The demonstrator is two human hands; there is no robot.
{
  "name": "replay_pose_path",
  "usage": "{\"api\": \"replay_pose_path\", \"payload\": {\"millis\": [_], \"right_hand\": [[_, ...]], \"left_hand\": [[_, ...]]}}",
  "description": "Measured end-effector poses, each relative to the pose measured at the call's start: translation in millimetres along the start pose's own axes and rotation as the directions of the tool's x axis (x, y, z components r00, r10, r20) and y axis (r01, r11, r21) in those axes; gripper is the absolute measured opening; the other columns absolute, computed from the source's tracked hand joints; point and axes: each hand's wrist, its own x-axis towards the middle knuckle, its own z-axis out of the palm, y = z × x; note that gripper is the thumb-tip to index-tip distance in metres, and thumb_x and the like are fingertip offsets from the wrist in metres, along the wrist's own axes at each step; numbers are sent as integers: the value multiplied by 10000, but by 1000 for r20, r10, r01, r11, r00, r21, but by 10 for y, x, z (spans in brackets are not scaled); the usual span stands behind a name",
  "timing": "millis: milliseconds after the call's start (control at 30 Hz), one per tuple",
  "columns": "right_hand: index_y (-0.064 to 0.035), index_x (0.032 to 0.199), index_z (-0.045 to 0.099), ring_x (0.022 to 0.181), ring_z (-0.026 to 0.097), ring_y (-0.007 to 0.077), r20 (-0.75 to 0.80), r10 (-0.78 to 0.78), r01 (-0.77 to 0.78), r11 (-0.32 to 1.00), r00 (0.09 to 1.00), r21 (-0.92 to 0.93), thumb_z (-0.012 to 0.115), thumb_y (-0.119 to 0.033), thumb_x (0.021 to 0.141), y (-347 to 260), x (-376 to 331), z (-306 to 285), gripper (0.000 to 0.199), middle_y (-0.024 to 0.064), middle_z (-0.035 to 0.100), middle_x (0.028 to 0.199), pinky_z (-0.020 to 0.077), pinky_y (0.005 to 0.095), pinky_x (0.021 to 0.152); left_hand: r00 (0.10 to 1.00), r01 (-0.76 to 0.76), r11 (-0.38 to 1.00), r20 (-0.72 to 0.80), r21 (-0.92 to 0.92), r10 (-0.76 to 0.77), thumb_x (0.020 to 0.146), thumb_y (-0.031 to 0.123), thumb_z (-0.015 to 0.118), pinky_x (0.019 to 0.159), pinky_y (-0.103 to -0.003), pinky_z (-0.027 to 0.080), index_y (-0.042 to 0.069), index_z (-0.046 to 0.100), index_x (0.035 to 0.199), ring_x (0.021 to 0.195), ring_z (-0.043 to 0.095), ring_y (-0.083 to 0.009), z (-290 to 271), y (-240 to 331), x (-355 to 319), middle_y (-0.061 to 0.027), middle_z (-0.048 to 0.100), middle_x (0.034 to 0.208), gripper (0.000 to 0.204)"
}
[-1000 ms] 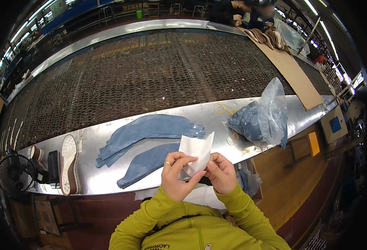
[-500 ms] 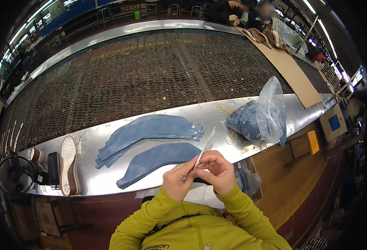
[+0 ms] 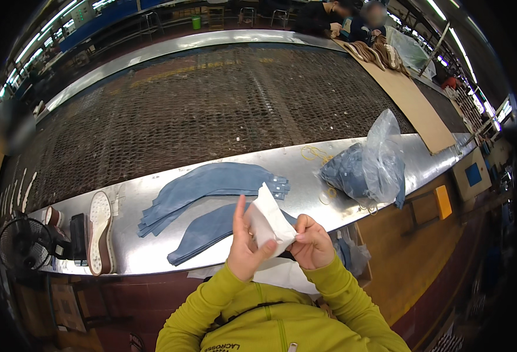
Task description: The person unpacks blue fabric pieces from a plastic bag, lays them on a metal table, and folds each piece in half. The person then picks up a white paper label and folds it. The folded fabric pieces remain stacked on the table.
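Fingers of both hands pinch a white paper sheet, long axis tilted up-left toward the mesh table.

Both hands hold a white sheet near the body: left hand on its left edge, right hand at its lower right corner. Beyond lie two blue fabric stacks on the metal ledge; a shoe left, a plastic bag right, mesh belt far.
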Motion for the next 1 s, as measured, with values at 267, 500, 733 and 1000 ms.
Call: {"api": "replay_pose_path", "payload": {"millis": [267,500,733,1000], "right_hand": [[-40,935,527,801,591,190,-164,-483,330,773,860,-542,628,27,791,69,154,-12,188,107,601,906,497,336,733],[-15,1004,627,898,551,316,556,-428,511,-227,713,-829,714,4,693,219,67,271,323,153,573,1019,453,373,761],[46,966,623,783,600,334,619,-493,577,-259,611,-775,634,68,763,239,332,311,205,168,635,902,476,379,722],[46,831,616,713,542,113,199,-306,350,595,931,-723,667,-15,800,166,420,460,85,64,613,805,444,241,632]], "left_hand": [[882,467,884,-84,22,-464,820,27,678,730,-293,562,-44,599,1108,827,665,-178,-345,104,37,-126,670,984,307],[943,328,907,-156,263,-295,882,148,641,609,-244,526,-44,659,984,712,635,-104,-376,-15,-7,-93,679,834,218],[989,119,966,61,228,-136,990,300,458,842,-248,463,-52,548,1220,972,567,-92,-199,186,-72,-91,665,1020,430],[1000,-16,948,8,318,14,841,144,691,853,-291,482,-40,606,1128,960,597,-145,-213,372,-90,-118,636,1081,351]]}}
